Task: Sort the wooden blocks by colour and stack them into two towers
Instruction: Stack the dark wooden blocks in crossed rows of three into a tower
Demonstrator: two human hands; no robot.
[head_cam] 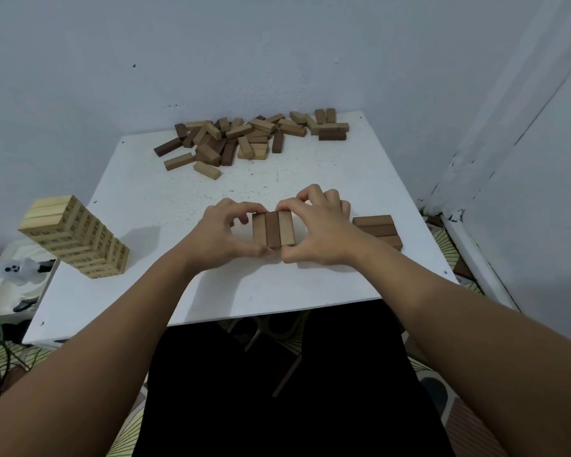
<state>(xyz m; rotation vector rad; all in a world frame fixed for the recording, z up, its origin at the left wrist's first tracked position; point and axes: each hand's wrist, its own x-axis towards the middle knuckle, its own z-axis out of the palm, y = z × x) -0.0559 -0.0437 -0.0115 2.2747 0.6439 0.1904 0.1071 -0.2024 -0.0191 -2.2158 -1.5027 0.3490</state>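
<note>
Sitting at a white square table [139,206] pushed into the corner of a pale blue-grey room, a person looks down at their own two bare forearms reaching forward. Patterned floor covering shows around the table's edges, and the tabletop is speckled with small dark flecks.

The largest thing on the table is a finished pale tower [76,237] at the near left edge, many layers tall. It appears to be the light-coloured stack the task asks for.

Along the far edge, against the wall, lies a loose heap of unsorted blocks [251,136], light and dark mixed, well apart from the hands.

At the right edge sits a low dark stack [378,230], probably the start of the second tower, just beside the right wrist.

In the middle, three brown blocks [273,229] lie side by side, long sides touching, forming one flat row. The left hand [224,239] curls thumb and fingers round the row's left side, and the right hand [317,232] does the same on the right, fingers narrow and bent, pinching the near and far ends. Held this way, the hands seem to be squeezing the three flush into a tidy layer, likely so it can be carried as one unit to the dark stack.
</note>
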